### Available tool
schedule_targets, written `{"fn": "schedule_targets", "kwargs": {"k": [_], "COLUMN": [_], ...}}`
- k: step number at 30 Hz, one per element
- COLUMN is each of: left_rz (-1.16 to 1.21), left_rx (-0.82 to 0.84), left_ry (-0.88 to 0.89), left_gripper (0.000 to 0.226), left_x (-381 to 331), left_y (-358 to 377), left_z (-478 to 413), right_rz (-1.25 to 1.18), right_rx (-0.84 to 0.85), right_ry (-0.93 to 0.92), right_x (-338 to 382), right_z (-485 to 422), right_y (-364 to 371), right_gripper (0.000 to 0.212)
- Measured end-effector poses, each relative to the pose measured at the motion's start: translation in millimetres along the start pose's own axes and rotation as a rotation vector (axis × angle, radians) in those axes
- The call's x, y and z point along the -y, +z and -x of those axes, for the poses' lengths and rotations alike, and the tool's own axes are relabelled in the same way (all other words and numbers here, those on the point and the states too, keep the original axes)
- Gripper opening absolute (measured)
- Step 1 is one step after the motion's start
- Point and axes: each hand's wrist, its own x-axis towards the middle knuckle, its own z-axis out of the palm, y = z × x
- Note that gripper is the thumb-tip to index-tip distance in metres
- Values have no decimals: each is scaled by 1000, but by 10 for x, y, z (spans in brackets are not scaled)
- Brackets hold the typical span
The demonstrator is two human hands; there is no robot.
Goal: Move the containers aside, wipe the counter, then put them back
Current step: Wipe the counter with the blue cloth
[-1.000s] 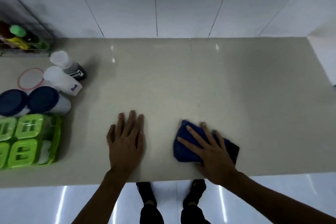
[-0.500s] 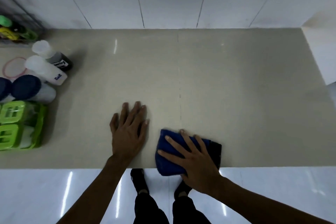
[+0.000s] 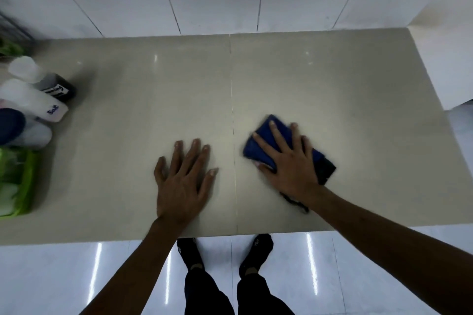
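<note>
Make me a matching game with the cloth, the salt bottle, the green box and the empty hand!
Things:
1. cloth
2. salt bottle
3. green box
4. left hand

Descriptions:
a. white, lying on its side
b. flat on the bare counter
c. blue, under the right hand
d. at the left edge of the view

Pairs: 1-c, 2-a, 3-d, 4-b

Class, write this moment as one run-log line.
stage: wiping | right hand: flat on blue cloth | left hand: flat on counter | containers: grouped at left edge
</note>
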Motion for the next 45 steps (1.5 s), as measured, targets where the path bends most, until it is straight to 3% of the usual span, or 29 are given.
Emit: {"fn": "schedule_targets", "kwargs": {"k": [6, 11, 20, 26, 31, 36, 40, 45], "left_rz": [294, 98, 45, 353, 473, 426, 313, 248], "left_rx": [-68, -2, 23, -57, -59, 1, -29, -37], "left_ry": [-113, 28, 23, -93, 60, 262, 263, 310], "left_gripper": [52, 58, 58, 54, 49, 53, 56, 61], "left_x": [109, 16, -506, -464, -423, -508, -588, -739], "left_y": [-46, -41, 34, -52, -126, -185, -178, -65], "left_z": [25, 55, -124, -168, -56, 151, 239, 432], "right_rz": [-32, 5, 30, 31, -52, -171, -391, -167], "right_rx": [15, 24, 62, 25, 20, 6, 45, -52], "right_ry": [-446, -740, -422, -589, -792, -846, -571, -422], "right_x": [944, 571, -375, 224, 679, 426, 169, -1], "right_z": [413, 981, 606, 111, 255, 461, 653, 914], "right_y": [279, 411, 82, 111, 170, 86, 128, 322], "right_gripper": [92, 98, 86, 77, 60, 50, 52, 76]}}
